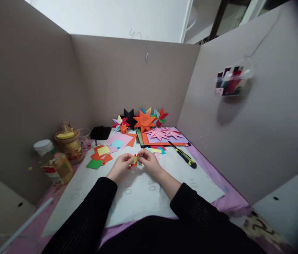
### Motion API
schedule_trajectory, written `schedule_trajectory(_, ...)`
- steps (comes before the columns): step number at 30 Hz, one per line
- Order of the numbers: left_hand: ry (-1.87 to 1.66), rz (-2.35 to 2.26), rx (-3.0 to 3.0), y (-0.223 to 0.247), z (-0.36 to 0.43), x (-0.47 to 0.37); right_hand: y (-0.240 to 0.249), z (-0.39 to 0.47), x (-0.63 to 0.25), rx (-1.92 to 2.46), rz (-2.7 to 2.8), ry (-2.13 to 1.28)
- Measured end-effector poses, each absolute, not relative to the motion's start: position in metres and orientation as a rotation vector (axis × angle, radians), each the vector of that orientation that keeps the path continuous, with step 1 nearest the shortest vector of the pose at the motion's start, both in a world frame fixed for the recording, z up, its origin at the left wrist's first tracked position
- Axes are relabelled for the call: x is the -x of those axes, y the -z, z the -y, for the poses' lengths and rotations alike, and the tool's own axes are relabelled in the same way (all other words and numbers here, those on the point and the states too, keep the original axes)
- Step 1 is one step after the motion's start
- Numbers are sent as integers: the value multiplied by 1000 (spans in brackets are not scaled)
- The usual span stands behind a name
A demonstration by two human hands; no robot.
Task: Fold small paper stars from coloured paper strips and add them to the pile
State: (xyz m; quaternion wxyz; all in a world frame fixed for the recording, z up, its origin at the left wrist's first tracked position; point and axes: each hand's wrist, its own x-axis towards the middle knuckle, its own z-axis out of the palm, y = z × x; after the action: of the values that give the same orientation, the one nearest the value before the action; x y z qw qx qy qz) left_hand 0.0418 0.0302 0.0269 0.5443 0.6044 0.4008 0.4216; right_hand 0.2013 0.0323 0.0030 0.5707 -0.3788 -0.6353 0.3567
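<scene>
Pinching a small multicolored paper piece (136, 162) between them, the left hand (122, 165) and the right hand (149, 163) meet over the white board (138, 208), fingertips bent in toward each other. The piece lies directly between the two hands, the left fingers at its left edge and the right thumb and fingers at its right. Orange and yellow show on it, with some light blue below; the fingers hide part of it, so I cannot tell its full shape.

Just beyond the right fingers are a yellow slip (156, 150) and other small colored papers. Left of the left hand, a green paper piece (94, 164) lies near orange sheets (107, 158), with a yellow square (103, 150) on top of the orange. The yellow-and-black utility knife (186, 158) lies aslant on the board, right of the right hand and apart from it.

Farther back, pink paper stars (157, 133) lie on a stack of colored sheets (183, 140), and a large orange paper star (144, 121) is propped up among other stars near the rear panel (135, 77). The white-capped bottle (61, 167) and a lidded jar (73, 150) stand at the far left.
</scene>
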Motion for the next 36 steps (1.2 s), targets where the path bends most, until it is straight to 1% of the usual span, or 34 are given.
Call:
schedule_trajectory(5,-1011,-948,-1428,-27,-29,-44,-11,-27,-202,856,1586,-641)
schedule_trajectory(10,-1053,-937,-1454,-28,-28,-46,-13,-26,-201,909,1570,-580)
schedule_trajectory(18,-1121,-984,-1442,-24,-30,-48,-14,-29,-201,968,1626,-600)
schedule_trajectory(24,-1140,-962,-1331,-21,-31,-49,-3,-36,-195,988,1495,-609)
schedule_trajectory(28,-1169,-943,-1284,-21,-30,-51,2,-39,-191,986,1417,-673)
schedule_trajectory(36,-1235,-988,-1422,-18,-29,-54,-1,-37,-187,1028,1312,-766)
